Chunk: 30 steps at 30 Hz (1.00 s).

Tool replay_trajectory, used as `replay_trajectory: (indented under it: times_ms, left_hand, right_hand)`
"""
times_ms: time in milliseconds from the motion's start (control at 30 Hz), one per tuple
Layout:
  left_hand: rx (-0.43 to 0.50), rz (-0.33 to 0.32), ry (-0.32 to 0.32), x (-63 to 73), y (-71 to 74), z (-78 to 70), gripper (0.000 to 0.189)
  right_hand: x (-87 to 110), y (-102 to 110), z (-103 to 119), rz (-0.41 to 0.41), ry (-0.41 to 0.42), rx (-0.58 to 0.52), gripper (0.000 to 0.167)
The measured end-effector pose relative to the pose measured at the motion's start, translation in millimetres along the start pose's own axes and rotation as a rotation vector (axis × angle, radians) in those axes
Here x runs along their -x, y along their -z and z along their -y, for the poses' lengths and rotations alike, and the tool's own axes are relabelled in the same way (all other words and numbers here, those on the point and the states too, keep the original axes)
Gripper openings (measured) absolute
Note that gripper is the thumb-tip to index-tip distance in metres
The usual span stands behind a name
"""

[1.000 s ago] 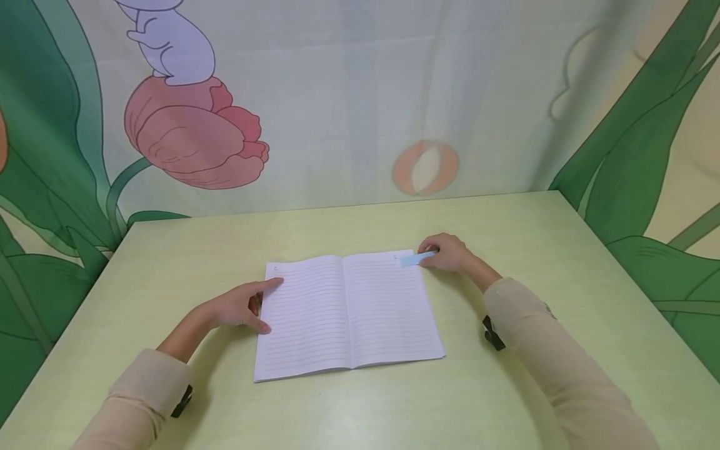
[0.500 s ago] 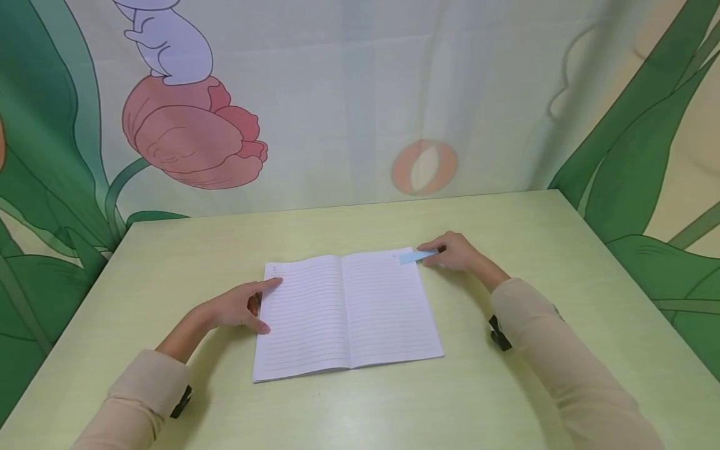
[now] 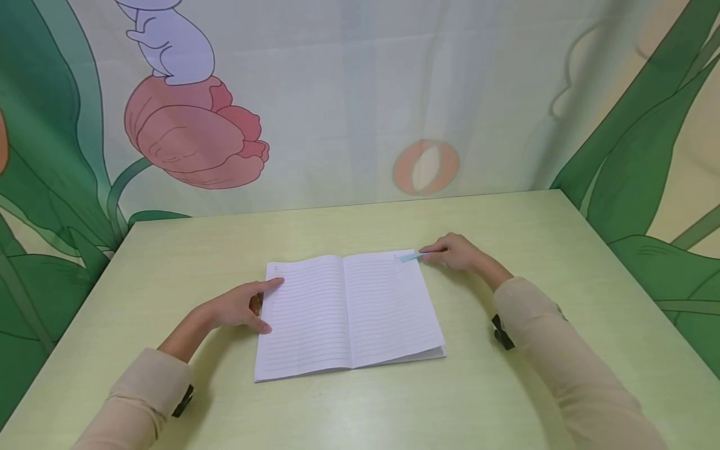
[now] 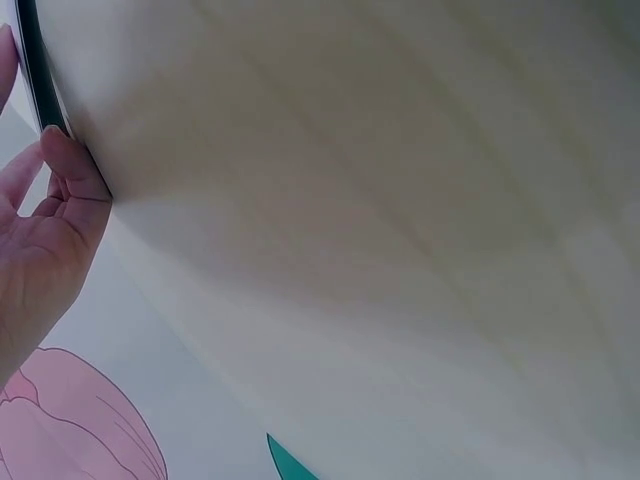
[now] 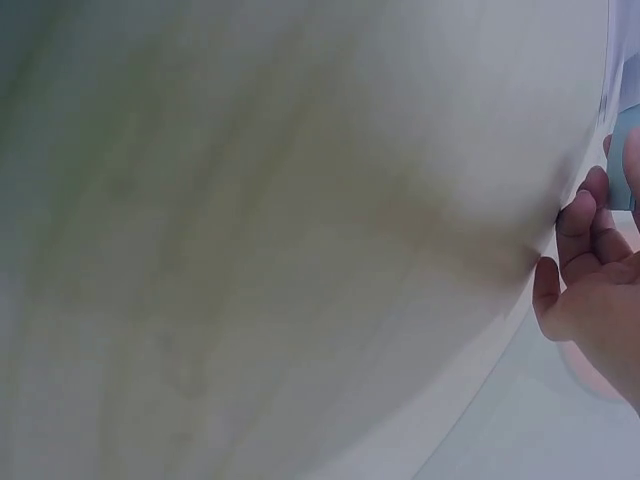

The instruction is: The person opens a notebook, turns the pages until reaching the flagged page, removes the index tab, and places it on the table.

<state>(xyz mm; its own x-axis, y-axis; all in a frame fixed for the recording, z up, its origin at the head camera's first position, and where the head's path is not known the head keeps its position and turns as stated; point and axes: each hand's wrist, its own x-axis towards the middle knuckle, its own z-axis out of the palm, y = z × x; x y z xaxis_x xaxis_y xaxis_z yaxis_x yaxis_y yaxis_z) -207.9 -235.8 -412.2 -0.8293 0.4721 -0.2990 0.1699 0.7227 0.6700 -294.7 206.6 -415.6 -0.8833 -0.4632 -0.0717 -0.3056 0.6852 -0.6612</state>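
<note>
An open lined notebook (image 3: 388, 306) lies on the table, its two pages spread flat apart from the lower right corner, where the right page lifts off the sheets below. My left hand (image 3: 239, 305) rests at its left edge, index finger and thumb extended onto the page; the other fingers are partly hidden there. At the upper right corner, my right hand (image 3: 454, 252) pinches a light blue paper strip (image 3: 410, 257) whose left end overlaps the right page. The right wrist view shows part of that strip (image 5: 622, 170) between the fingers.
The light green-yellow table (image 3: 337, 412) surrounds the notebook. Behind it hangs a pale curtain (image 3: 315, 112) printed with a flower, an animal and large leaves. A small black piece (image 3: 503, 332) is at the right sleeve, another (image 3: 182, 402) at the left sleeve.
My right hand has shifted slightly right with the strip, which now looks narrower. The right page's lower corner has risen off the sheets beneath. My left hand stays in place.
</note>
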Motion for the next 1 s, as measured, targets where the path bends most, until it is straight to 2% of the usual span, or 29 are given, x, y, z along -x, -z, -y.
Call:
replay_trajectory:
  times_ms: [567, 1000]
  left_hand:
    - [-0.032, 0.004, 0.003, -0.6, -0.4, -2.9, 0.091]
    - [-0.032, 0.007, 0.012, -1.5, -0.1, -2.0, 0.092]
  right_hand:
    - [-2.3, 2.2, -3.8, 0.016, -0.104, -0.162, 0.027]
    - [0.8, 6.4, -6.9, -0.019, -0.137, -0.186, 0.031]
